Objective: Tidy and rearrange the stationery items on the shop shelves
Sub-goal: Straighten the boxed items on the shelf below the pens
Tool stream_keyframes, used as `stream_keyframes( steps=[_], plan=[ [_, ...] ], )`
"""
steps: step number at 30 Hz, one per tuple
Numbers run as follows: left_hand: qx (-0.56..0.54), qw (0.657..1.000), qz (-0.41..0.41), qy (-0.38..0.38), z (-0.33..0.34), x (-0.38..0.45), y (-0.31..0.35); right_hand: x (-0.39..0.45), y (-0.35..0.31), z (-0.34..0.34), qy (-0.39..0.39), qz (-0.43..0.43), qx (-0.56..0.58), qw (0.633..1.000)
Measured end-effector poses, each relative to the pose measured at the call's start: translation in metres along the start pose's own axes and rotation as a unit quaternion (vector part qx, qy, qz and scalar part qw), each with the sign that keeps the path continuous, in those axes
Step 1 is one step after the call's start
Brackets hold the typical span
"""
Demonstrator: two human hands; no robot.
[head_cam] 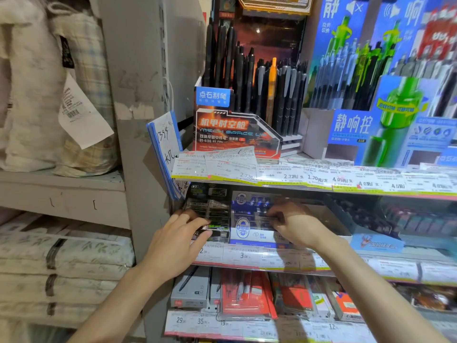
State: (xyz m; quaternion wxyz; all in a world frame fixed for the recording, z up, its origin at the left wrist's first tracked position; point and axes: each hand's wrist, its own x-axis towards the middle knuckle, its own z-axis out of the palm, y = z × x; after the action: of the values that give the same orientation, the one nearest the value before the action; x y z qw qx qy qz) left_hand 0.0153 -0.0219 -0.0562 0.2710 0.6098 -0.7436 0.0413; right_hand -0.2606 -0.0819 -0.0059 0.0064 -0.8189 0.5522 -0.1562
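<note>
1. Cardboard and thin plastic make up nearly everything on the middle shelf, at centre frame, where both hands are at work. The goods in hand are small packets standing in two display trays side by side: a black tray on the left and a blue-and-white tray just to its right.

2. The left hand lies over the front of the black tray, fingers fairly straight and spread, tips resting on the packets rather than curled round any of them. It looks to be steadying or pressing them into line.

3. The right hand reaches into the blue-and-white tray with its fingers bent, and seems to pinch a small flat packet near the tray's middle; blur keeps me from being sure of the grip.

4. I would judge these packets light and stiff enough to keep their shape, with glossy faces that could slip. Taking them by the top edge or the two narrow sides should serve best.

5. The trays themselves look like light card, liable to slide back on the shelf if pushed, so a hand bracing the front lip seems wise.

6. Above, in the upper centre, the pen stand holds upright black pens; price labels run along the shelf edge.
</note>
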Motion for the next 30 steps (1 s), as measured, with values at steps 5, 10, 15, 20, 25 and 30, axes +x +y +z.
stream_keyframes(
  steps=[5,10,15,20,25,30],
  plan=[
    [-0.001,1.0,-0.001,0.007,0.001,-0.001,0.001,0.002,0.0,0.002,0.013,0.006,0.014,1.0],
    [-0.007,1.0,-0.003,0.001,-0.002,-0.002,0.003,0.003,0.002,0.005,0.014,0.011,0.029,0.999],
    [-0.022,1.0,0.001,0.006,-0.003,-0.003,0.003,0.002,0.005,0.008,0.008,0.019,0.066,0.998],
    [-0.028,1.0,-0.002,0.006,-0.002,-0.002,0.002,0.01,-0.011,0.001,0.052,-0.004,0.14,0.989],
    [-0.023,1.0,-0.004,-0.003,-0.001,-0.003,0.001,0.032,-0.05,0.005,0.013,-0.038,0.174,0.984],
    [-0.04,0.999,-0.006,-0.004,-0.001,-0.002,-0.001,0.051,-0.077,0.016,-0.028,-0.047,0.147,0.988]
  ],
)
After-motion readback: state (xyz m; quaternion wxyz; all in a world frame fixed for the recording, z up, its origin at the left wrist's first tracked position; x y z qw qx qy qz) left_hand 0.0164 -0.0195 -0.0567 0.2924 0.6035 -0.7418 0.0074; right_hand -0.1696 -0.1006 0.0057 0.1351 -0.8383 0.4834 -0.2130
